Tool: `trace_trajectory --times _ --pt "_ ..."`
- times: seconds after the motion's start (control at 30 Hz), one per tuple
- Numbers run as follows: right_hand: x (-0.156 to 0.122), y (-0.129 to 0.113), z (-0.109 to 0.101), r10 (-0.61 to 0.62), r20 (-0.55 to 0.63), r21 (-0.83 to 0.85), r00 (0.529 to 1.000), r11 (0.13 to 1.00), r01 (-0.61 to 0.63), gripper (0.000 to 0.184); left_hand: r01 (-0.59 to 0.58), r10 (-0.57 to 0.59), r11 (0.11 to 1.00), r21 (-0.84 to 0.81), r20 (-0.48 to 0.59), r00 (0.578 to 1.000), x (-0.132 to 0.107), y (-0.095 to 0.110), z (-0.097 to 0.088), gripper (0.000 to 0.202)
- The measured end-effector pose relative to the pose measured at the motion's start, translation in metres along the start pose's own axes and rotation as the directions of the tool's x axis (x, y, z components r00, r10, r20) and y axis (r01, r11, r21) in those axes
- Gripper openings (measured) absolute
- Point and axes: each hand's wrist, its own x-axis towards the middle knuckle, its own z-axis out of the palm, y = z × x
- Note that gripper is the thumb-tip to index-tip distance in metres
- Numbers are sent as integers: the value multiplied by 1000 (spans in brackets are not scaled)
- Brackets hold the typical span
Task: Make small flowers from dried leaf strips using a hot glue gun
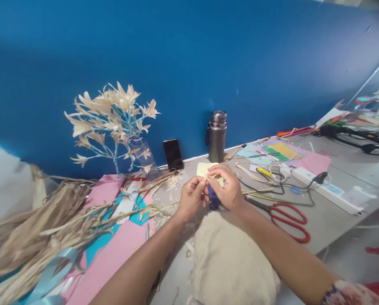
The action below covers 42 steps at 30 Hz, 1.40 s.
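Note:
Over the middle of the table, my left hand (192, 195) and my right hand (227, 187) meet fingertip to fingertip. Both are closed in a pinch on something small and pale, too small and too covered by the fingers to name. A dark blue object (213, 199) shows between and below the hands; its kind is hidden. Behind the fingers lies a pale yellow paper (204, 168). Below my wrists is a cream cloth-like mound (234, 262). Scissors with red handles (289, 218) lie to the right of my right forearm.
Dried husks (33, 228) and pink paper (113, 262) cover the left side. Behind stand a spray of pale flowers (116, 114), a phone (173, 154) and a steel flask (217, 137). A white power strip (329, 190) with cables lies at right, near a yellow cutter (264, 172).

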Motion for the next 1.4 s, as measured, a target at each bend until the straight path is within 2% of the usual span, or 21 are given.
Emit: trace_trajectory --times 0.2,0.43,0.6,0.7,0.87,1.13,1.4 --pt "1 -2 -1 8 19 38 1000 999 -9 11 66 -55 987 -146 83 995 3 -5 -7 32" --pt "-1 1 -1 -6 56 93 998 996 1 12 89 -89 994 -64 -3 996 3 -3 -8 33" --pt "-2 -1 -2 104 73 127 992 985 -113 24 66 -68 993 -96 -11 998 6 -5 -11 33" --pt "0 -1 -3 148 90 106 985 982 -157 19 44 -45 995 -92 0 999 7 -6 -12 32" --pt "2 1 -3 151 109 71 983 985 -159 8 5 -4 998 -68 9 1000 7 -7 -12 30" --pt "3 -4 -5 157 96 59 983 985 -163 13 -71 74 992 101 -25 997 8 -3 -15 26" --pt "2 1 -4 155 142 48 978 985 -163 5 -124 124 984 125 13 992 7 -6 -16 30"
